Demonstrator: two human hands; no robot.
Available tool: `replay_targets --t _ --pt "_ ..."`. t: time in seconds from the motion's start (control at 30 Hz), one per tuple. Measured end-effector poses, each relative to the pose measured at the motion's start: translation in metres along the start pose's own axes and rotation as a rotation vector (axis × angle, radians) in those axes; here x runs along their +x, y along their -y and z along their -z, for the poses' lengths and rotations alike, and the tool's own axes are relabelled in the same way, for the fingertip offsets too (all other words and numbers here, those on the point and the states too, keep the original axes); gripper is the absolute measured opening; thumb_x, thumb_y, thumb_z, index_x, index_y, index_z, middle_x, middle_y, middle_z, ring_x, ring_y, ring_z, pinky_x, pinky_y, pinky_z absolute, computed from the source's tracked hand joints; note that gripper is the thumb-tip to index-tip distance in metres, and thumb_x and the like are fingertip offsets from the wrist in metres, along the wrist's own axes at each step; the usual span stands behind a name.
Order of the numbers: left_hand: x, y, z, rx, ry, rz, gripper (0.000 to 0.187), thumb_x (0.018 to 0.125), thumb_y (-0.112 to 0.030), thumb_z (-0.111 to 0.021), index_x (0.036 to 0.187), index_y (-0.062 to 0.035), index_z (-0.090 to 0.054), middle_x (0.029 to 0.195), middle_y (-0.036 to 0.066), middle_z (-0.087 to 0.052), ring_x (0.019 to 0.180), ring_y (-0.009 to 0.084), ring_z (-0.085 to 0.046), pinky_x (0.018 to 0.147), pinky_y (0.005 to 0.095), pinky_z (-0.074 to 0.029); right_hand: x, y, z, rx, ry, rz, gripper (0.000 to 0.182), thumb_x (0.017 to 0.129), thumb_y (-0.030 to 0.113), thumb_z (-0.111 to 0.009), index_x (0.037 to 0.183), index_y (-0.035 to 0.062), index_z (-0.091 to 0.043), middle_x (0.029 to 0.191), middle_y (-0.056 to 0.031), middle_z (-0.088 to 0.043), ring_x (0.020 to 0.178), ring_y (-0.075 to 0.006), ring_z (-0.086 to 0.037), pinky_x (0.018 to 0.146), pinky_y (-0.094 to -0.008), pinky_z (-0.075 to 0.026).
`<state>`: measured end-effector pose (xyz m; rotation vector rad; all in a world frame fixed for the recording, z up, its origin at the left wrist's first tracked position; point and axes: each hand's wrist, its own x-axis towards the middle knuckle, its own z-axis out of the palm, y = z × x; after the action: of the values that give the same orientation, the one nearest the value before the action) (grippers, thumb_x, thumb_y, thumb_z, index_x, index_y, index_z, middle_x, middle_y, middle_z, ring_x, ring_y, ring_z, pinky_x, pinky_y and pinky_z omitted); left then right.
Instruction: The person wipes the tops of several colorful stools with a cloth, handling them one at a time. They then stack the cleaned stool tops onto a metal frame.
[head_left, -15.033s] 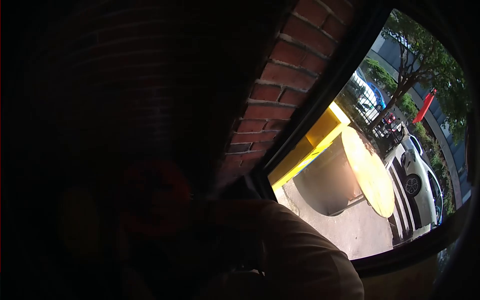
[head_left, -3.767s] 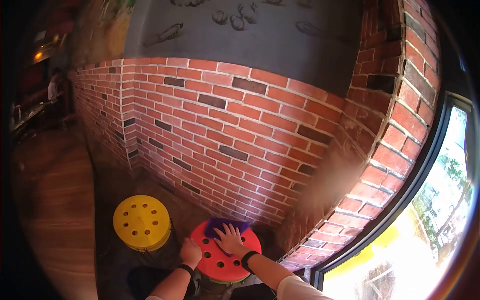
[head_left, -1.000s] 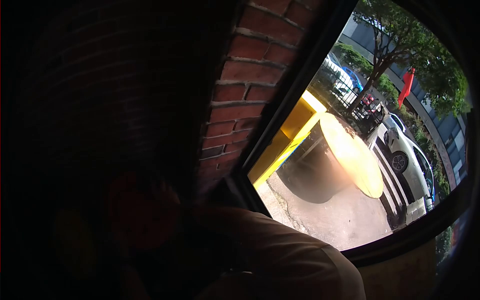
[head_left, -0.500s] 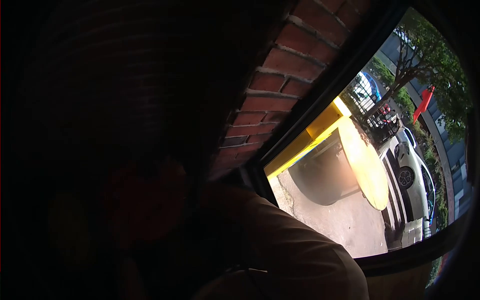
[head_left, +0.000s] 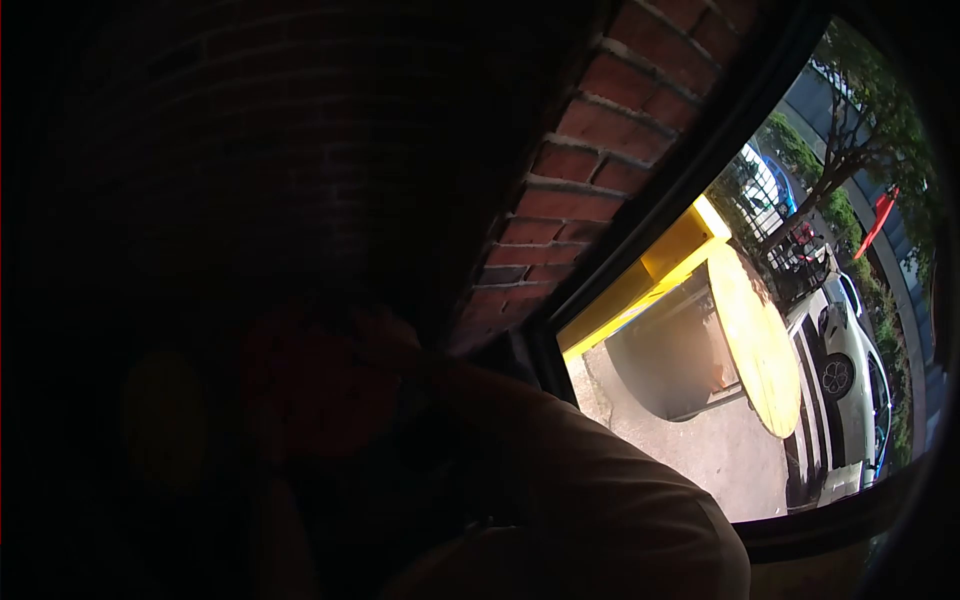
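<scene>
Dimly, left hand [head_left: 266, 432] and right hand [head_left: 376, 336] edge red stool [head_left: 318, 410]; grips I can't tell; yellow stool [head_left: 163, 415] apart.

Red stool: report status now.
Right hand and left hand at red stool, grips unreadable. Stool in deep shadow, yellow stool beside it. Obstructions: can't tell.

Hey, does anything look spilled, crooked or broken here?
Nothing is visibly spilled or broken, but the red round top sits too deep in shadow to check. Outside, the white car looks steeply tipped, probably just from the camera's tilt.
</scene>
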<state>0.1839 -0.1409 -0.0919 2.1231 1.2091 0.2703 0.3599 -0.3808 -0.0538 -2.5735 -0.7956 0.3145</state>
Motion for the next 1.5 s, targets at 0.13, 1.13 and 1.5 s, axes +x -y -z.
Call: replay_targets --t 0.13,1.13,1.5 --pt "0.000 0.004 -0.003 -0.022 -0.002 -0.017 0.061 0.106 -0.042 -0.031 0.134 0.0081 -0.051 0.132 0.032 -0.057 0.119 0.0497 -0.056 0.099 0.0555 -0.046 -0.027 -0.021 -0.033 0.000 -0.073 0.028 0.075 0.094 0.062 -0.053 0.152 0.0174 -0.037 0.148 -0.0288 -0.040 0.129 -0.0475 -0.051 0.106 -0.0560 -0.045" --pt "0.010 0.038 -0.015 0.334 -0.035 -0.390 0.034 0.095 -0.024 -0.049 0.116 -0.0021 -0.064 0.114 0.021 -0.066 0.105 0.0376 -0.064 0.094 0.0513 -0.051 0.025 -0.029 -0.050 -0.482 -0.114 0.202 0.045 0.092 0.042 -0.059 0.135 0.0268 -0.060 0.148 -0.0150 -0.043 0.118 -0.0519 -0.053 0.087 -0.0553 -0.057" --pt "0.004 0.018 -0.010 0.604 -0.261 -0.526 0.020 0.083 -0.012 -0.058 0.092 -0.0039 -0.074 0.097 0.016 -0.069 0.089 0.0334 -0.067 0.084 0.0458 -0.054 0.091 0.022 -0.037 -0.370 -0.059 -0.013 0.067 0.098 0.060 -0.046 0.152 0.0212 -0.034 0.125 -0.0279 -0.053 0.109 -0.0513 -0.062 0.083 -0.0592 -0.056"
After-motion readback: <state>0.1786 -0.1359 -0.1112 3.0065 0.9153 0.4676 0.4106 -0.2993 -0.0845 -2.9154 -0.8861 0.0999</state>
